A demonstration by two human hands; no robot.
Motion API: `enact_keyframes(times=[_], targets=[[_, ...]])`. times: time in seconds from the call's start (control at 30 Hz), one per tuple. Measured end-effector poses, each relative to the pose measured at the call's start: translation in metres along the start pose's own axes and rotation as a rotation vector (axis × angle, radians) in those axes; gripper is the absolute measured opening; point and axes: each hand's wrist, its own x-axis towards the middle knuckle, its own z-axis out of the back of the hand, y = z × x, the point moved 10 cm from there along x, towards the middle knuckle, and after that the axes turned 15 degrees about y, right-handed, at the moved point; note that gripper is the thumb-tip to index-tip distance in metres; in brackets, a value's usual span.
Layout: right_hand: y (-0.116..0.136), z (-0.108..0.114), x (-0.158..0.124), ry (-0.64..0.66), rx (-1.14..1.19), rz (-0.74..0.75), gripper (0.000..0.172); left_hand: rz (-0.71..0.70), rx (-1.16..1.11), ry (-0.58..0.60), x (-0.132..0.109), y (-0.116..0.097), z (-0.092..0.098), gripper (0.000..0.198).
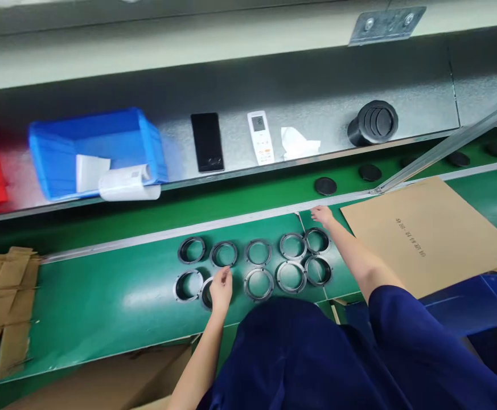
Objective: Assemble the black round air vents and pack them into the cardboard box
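Note:
Black plastic rings lie flat on the green work surface (115, 296) in two rows. My left hand (221, 289) is over the front row, with its fingers curled together above one ring (205, 296) that it partly covers. Whether those fingers hold anything is hidden. Just behind them lies a back-row ring (214, 259). My right hand (322, 216) reaches past the rightmost back-row ring (310, 245), its fingers loosely apart and nothing visible in them. Beyond its fingertips a round black disc (325, 186) lies on the green strip behind the pale rail.
Flat cardboard (427, 233) lies at right, folded cardboard (7, 302) at left. A metal shelf (235, 136) overhangs behind, carrying a blue bin (94, 136), phone (208, 142), remote control (261, 136) and black round vent (372, 123). A slanted metal strut (444, 142) stands at right.

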Motion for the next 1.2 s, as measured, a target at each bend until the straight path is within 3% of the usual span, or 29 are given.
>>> enact_keyframes(times=[0.13, 0.2, 0.27, 0.37, 0.5, 0.6, 0.73, 0.8, 0.9, 0.97, 1.03, 1.13, 1.2], targets=[[-0.06, 0.084, 0.045, -0.11, 0.298, -0.025, 0.032, 0.08, -0.013, -0.005, 0.001, -0.017, -0.021, 0.039], [-0.076, 0.109, 0.072, -0.152, 0.432, 0.014, 0.033, 0.139, -0.037, -0.028, -0.004, -0.015, -0.025, 0.039], [-0.089, 0.12, 0.1, -0.165, 0.564, 0.036, 0.033, 0.196, -0.054, -0.047, -0.011, -0.013, -0.029, 0.04], [-0.102, 0.108, 0.133, -0.128, 0.752, 0.007, 0.031, 0.234, -0.057, -0.041, -0.017, -0.019, -0.035, 0.039], [-0.089, 0.047, 0.139, -0.014, 0.941, -0.025, 0.039, 0.229, -0.048, 0.0, -0.007, -0.047, -0.052, 0.038], [-0.057, -0.023, 0.098, 0.093, 1.029, -0.027, 0.053, 0.205, -0.174, 0.06, 0.007, -0.079, -0.076, 0.042], [0.018, -0.126, -0.014, 0.395, 1.214, 0.052, 0.055, 0.086, -0.772, 0.26, 0.019, -0.129, -0.113, 0.063], [0.056, -0.166, -0.078, 0.558, 1.253, 0.095, 0.048, 0.009, -1.055, 0.35, 0.019, -0.151, -0.117, 0.072], [0.095, -0.204, -0.15, 0.697, 1.128, 0.139, 0.04, -0.002, -1.291, 0.457, 0.005, -0.164, -0.107, 0.085], [0.108, -0.215, -0.173, 0.713, 0.988, 0.166, 0.041, -0.057, -1.386, 0.483, -0.008, -0.169, -0.089, 0.083], [0.113, -0.213, -0.178, 0.642, 0.847, 0.188, 0.045, -0.14, -1.462, 0.485, -0.023, -0.171, -0.067, 0.076], [0.123, -0.178, -0.173, 0.344, 0.61, 0.281, 0.049, -0.135, -1.537, 0.53, -0.043, -0.164, -0.046, 0.072], [0.15, -0.152, -0.182, 0.144, 0.354, 0.449, 0.044, -0.082, -1.571, 0.553, -0.055, -0.153, -0.039, 0.074]])
